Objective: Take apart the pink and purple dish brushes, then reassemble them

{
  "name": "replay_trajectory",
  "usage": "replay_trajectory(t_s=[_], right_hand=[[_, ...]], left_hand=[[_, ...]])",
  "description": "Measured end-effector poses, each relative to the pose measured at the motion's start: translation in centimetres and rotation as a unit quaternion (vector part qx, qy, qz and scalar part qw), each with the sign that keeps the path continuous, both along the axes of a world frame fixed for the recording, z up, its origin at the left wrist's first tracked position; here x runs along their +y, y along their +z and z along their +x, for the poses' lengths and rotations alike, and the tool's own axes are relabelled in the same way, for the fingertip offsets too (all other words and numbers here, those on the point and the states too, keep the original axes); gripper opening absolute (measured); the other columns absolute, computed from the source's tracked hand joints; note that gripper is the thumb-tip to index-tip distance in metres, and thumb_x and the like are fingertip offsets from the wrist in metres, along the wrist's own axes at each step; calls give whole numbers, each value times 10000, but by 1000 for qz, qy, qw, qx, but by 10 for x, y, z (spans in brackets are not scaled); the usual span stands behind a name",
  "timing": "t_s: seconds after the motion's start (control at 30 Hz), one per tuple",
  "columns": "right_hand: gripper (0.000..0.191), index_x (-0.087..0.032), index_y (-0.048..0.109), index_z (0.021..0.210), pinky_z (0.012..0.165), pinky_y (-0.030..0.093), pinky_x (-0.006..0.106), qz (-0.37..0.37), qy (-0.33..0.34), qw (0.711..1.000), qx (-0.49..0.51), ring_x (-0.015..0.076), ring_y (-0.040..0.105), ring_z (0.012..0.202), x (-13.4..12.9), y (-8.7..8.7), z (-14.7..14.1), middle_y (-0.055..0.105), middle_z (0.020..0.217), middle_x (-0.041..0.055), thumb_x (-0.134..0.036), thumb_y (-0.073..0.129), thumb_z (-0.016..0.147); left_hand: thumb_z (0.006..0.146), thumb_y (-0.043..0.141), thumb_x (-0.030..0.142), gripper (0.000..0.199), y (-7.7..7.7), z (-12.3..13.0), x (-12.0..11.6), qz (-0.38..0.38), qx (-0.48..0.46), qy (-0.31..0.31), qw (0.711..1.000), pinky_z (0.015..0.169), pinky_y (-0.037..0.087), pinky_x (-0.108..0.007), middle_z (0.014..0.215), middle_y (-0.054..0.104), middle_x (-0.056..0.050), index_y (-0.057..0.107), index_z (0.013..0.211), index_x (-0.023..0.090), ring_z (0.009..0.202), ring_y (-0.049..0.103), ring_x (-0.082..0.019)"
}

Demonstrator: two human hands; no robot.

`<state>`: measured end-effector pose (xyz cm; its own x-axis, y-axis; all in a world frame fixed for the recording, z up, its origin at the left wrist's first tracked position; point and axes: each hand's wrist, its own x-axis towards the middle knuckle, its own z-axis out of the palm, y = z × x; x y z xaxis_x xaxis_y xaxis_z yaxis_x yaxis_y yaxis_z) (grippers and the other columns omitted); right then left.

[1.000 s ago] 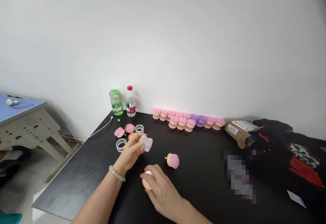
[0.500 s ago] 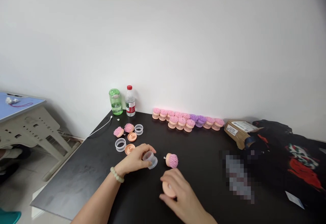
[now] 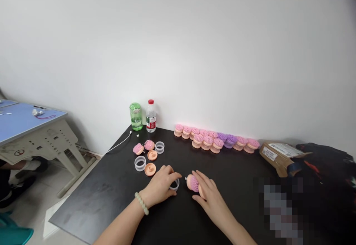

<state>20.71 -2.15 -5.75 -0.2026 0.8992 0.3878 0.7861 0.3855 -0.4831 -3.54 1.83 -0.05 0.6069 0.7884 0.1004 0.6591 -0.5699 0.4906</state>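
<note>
So I'm running this from far off with just the head cam, and it all comes down to one brush head (image 3: 192, 182). It's on its side on the counter (image 3: 116, 200), in the gap between my two hands, way closer to the right one. Long axis runs mostly sideways: little white stub (image 3: 186, 178) toward the left hand (image 3: 160, 186), bristles facing the right hand (image 3: 211, 196). Left hand is curled with the thumb and fingers around a clear ring (image 3: 174, 185) down at the counter, so the ring sits just left of the stub, apart from it. Right hand is palm down, half open, fingers arched over the bristle end, with a peach cap (image 3: 201, 192) showing between thumb and fingers. Honestly can't tell if it's gripping that cap or the brush, or just hovering over both, since the hand covers most of it. Further off past the left hand there's two more brush heads (image 3: 138, 149), two clear rings like mine (image 3: 140, 163) and two peach discs (image 3: 150, 169). Along the wall (image 3: 217, 70) stands a cluster of pink and purple brushes (image 3: 208, 141), well apart from both hands.
</note>
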Motion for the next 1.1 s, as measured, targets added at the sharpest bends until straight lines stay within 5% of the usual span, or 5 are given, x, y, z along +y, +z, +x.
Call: replay_trajectory(t_s=[0.13, 0.33, 0.5, 0.77, 1.1], right_hand=[[507, -291, 597, 1286, 950, 550, 466, 23, 30, 999, 31, 295, 613, 1144, 22, 2, -35, 635, 1272, 82, -139, 637, 804], [460, -222, 571, 1281, 953, 532, 523, 41, 23, 997, 54, 306, 607, 1117, 66, 8, -87, 628, 1232, 123, -138, 617, 831], [592, -220, 523, 1332, 1023, 492, 520, 30, 32, 997, 64, 309, 559, 1201, 88, 8, -110, 595, 1293, 124, -85, 666, 774], [859, -272, 362, 1458, 1107, 425, 503, -16, 40, 995, 92, 295, 459, 1362, 68, 0, -93, 474, 1450, 113, -70, 712, 701], [576, -216, 578, 1239, 1013, 520, 517, 29, 8, 996, 90, 321, 578, 1195, 34, 0, -74, 587, 1269, 116, 16, 661, 718]], left_hand=[[720, 752, 99, 641, -6, -5, 7, 28, 9, 58, 998, 893, 467, -378, 1166, 582, -61, 543, 1298, 280, 1049, 556, -266], [759, 614, 22, 638, -17, -20, 27, 55, 33, 159, 985, 848, 505, -375, 1221, 553, -90, 474, 1334, 260, 1097, 579, -278], [771, 446, -67, 602, -16, -29, 34, 88, 29, 187, 978, 924, 471, -402, 1237, 527, -125, 503, 1302, 211, 1161, 540, -282], [693, 675, 73, 523, -1, -34, 27, 100, 10, 180, 978, 964, 438, -472, 1247, 532, -122, 558, 1187, 198, 1145, 514, -339], [609, 820, 111, 786, -1, -23, 22, 97, 8, 163, 982, 997, 445, -475, 1267, 549, -110, 492, 1316, 213, 1192, 495, -351]])
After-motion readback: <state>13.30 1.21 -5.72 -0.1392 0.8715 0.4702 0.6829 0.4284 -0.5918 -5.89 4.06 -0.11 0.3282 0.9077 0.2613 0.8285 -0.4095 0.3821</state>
